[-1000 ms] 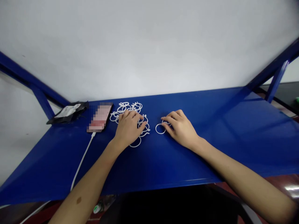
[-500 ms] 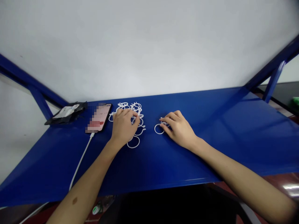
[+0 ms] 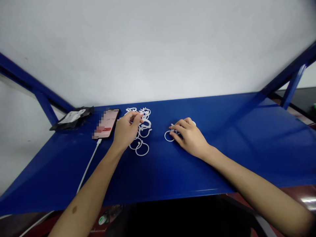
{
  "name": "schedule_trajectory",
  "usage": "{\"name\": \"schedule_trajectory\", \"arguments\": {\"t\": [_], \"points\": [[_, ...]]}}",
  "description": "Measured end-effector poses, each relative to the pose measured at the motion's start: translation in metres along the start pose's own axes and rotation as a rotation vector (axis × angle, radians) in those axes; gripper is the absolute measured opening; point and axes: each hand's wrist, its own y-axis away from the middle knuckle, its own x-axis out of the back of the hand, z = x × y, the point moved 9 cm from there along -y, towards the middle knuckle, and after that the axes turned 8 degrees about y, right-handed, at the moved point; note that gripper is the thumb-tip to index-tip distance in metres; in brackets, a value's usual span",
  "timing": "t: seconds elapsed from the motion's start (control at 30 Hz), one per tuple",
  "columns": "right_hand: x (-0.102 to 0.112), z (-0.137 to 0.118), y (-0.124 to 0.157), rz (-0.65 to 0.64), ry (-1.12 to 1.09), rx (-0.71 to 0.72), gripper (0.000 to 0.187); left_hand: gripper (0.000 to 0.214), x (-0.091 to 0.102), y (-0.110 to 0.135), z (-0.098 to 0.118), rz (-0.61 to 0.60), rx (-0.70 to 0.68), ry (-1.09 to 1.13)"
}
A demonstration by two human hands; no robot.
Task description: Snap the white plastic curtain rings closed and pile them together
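Observation:
My left hand (image 3: 127, 130) is over the left part of a loose pile of white plastic rings (image 3: 144, 132), thumb and fingertips pinched together at a bit of white ring. Each ring is thin, with small hooked ends like a shower curtain ring. Two of them overlap at the pile's near end. Farther right, my right hand (image 3: 190, 136) rests on the table with bent fingers over a smaller group of white rings (image 3: 169, 136). Its thumb and fingers close around these, and the palm hides part of them. One white edge shows past the knuckles.
A phone (image 3: 108, 123) lies left of the pile, its white cable (image 3: 89, 164) running toward the near edge. Behind it is a black plastic package (image 3: 71, 118) with a white label. The blue tabletop (image 3: 234, 131) meets a pale wall, with blue frame bars at both sides.
My left hand has drawn slightly back and left, its fingers now pinched together, uncovering more of the pile. Rings at the near end have shifted. My right hand has barely moved.

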Motion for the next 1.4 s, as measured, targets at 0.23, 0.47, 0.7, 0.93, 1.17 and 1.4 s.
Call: {"name": "schedule_trajectory", "arguments": {"t": [0.23, 0.47, 0.7, 0.93, 1.17, 1.4], "points": [[0.000, -0.001, 0.000, 0.001, -0.012, 0.000, 0.026, 0.029, 0.004, -0.001, 0.014, 0.021, -0.184, -0.249], [0.000, -0.002, 0.000, 0.000, -0.021, 0.004, 0.026, 0.033, -0.007, 0.001, 0.024, -0.039, -0.401, -0.595], [0.000, -0.003, 0.000, -0.011, -0.017, 0.001, 0.026, 0.030, 0.002, -0.001, 0.033, -0.074, -0.457, -0.365], [0.000, -0.005, 0.000, 0.001, -0.024, 0.010, 0.026, 0.027, 0.020, -0.004, 0.036, 0.035, -0.361, -0.219], [0.015, -0.015, 0.000, 0.079, -0.049, 0.082, 0.033, 0.027, -0.018, 0.005, 0.004, -0.197, 0.016, 0.355], [0.026, -0.041, 0.003, 0.105, -0.100, 0.289, 0.027, 0.026, -0.075, 0.041, 0.015, -0.568, 0.166, 0.499]]}}
